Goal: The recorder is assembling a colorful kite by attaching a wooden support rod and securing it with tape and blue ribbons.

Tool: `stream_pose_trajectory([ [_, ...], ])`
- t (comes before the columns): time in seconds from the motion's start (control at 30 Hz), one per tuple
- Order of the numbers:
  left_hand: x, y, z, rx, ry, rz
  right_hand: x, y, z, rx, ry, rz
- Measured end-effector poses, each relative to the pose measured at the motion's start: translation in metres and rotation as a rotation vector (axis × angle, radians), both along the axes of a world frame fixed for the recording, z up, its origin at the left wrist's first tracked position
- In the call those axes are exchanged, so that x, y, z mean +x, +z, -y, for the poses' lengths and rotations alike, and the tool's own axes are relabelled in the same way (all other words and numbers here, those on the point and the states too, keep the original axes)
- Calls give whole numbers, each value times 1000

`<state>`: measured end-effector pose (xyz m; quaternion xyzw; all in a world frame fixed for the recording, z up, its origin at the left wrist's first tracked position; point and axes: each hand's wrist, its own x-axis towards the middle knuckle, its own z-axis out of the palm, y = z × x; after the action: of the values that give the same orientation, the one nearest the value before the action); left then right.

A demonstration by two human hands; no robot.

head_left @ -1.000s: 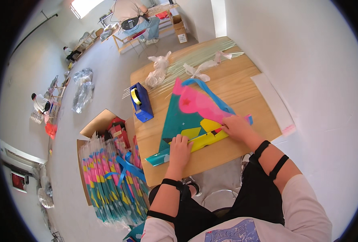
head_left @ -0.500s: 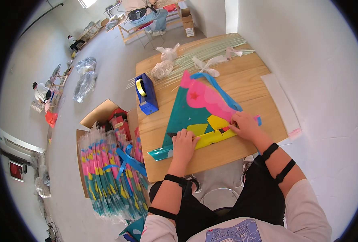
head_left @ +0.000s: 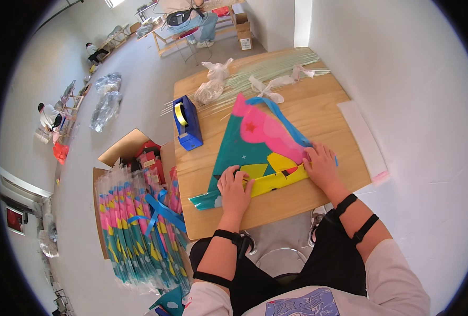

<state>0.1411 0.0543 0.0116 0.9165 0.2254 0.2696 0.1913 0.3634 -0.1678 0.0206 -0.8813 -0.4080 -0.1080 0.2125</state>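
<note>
From here, L hand [head_left: 235, 189] & R hand [head_left: 322, 162] are apart, both on the turned-over near edge of the sheet [head_left: 255, 150]; can't tell if pinching. Rest spreads beyond 'em, blue ribbon [head_left: 285, 122] near R hand.

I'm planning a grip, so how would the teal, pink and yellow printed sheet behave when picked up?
The printed sheet would probably flop, since its near edge is curled over under the left hand. It looks thin, so likely light for its size. Shine on its left end hints it may be slippery.
</note>
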Motion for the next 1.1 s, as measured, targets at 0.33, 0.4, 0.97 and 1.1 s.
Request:
stream_pose_trajectory([
  [0.33,1,-8,-6,-9,-35,-24,21,-16,23,-228,-30,-27],
  [0.4,-1,-7,-7,-4,-33,-35,18,-15,18,-218,-77,-58],
  [0.97,-3,-9,-8,-23,-32,-25,-58,-2,49,-190,-85,-43],
  [1.1,0,-13,-7,-20,-41,-10,-53,-7,60,-204,-116,-52],
])
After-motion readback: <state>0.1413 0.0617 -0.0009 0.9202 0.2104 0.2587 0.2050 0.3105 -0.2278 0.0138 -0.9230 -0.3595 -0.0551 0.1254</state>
